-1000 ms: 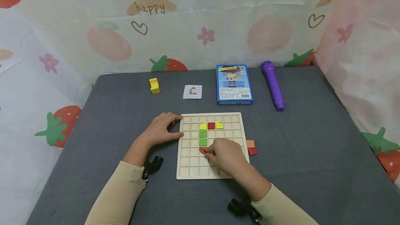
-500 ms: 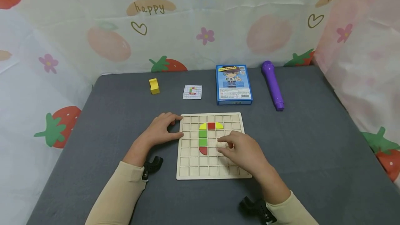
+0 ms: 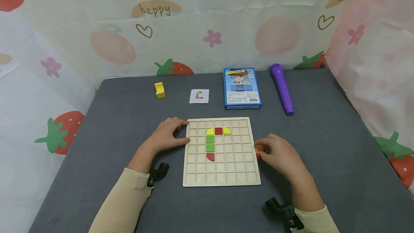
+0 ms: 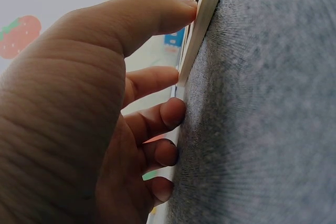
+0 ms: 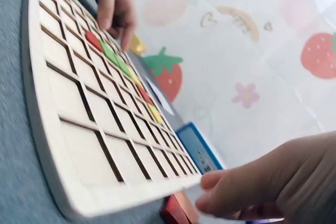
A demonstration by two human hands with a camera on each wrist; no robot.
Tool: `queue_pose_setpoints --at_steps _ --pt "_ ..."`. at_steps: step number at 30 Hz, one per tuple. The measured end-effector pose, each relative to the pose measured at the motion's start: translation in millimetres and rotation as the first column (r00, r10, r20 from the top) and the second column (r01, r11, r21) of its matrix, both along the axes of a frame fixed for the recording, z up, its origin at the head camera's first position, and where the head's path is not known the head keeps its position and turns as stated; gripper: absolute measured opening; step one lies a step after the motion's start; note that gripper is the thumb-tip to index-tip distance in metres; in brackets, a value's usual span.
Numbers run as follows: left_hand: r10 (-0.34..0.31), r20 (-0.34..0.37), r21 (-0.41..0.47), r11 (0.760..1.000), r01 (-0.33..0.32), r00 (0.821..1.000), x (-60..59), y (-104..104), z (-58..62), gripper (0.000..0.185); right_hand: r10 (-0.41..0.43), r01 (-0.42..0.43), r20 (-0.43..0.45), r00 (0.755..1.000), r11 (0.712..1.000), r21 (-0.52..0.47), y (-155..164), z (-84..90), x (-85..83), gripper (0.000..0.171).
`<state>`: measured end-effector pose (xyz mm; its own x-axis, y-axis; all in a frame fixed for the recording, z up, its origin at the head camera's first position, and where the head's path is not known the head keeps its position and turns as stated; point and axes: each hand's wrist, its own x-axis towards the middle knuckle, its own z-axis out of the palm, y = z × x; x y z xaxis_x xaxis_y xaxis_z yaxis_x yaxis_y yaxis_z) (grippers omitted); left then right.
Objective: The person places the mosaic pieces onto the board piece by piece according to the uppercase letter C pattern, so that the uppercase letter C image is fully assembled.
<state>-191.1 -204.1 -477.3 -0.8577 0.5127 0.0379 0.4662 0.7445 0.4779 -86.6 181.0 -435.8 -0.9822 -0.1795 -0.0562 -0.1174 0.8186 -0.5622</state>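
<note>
Your left hand (image 3: 165, 134) rests at the left edge of the wooden grid board (image 3: 223, 175), thumb and fingertips touching its rim, fingers relaxed and holding nothing. The board lies flat on the grey surface (image 3: 323, 146), with yellow, red and green tiles (image 3: 210, 143) set in its upper middle cells. Just off the board's right edge, your right hand (image 3: 279, 155) curls its fingers around an orange tile (image 3: 258, 149), with a red tile (image 5: 178, 208) touching beside it on the surface.

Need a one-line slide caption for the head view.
Left hand steadies the wooden grid board; right hand touches loose orange tile beside it.
</note>
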Motion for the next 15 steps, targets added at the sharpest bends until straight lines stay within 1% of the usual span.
queue_pose_setpoints --at_steps 4,7,11,15 --pt "0.001 0.0 0.0 1.0 -0.001 1.0 -0.2 0 -0.6 0.06 0.0 -0.001 0.047 0.999 1.0 0.02 7 -4.2 -1.1 0.031" --pt "0.001 0.0 0.003 1.0 -0.001 1.0 0.2 0 0.3 0.06 -0.014 0.012 0.063 0.998 1.0 0.026 9 -7.1 -2.9 0.029" --pt "0.003 0.002 0.002 1.0 -0.003 1.0 0.5 0 0.3 0.06 -0.036 0.034 0.063 0.997 0.999 0.036 8 -10.0 -4.5 0.025" --pt "0.007 0.002 -0.004 1.0 -0.007 1.0 0.4 0 -0.1 0.061 -0.044 0.041 0.055 0.998 0.998 0.047 7 -12.3 -5.6 0.026"
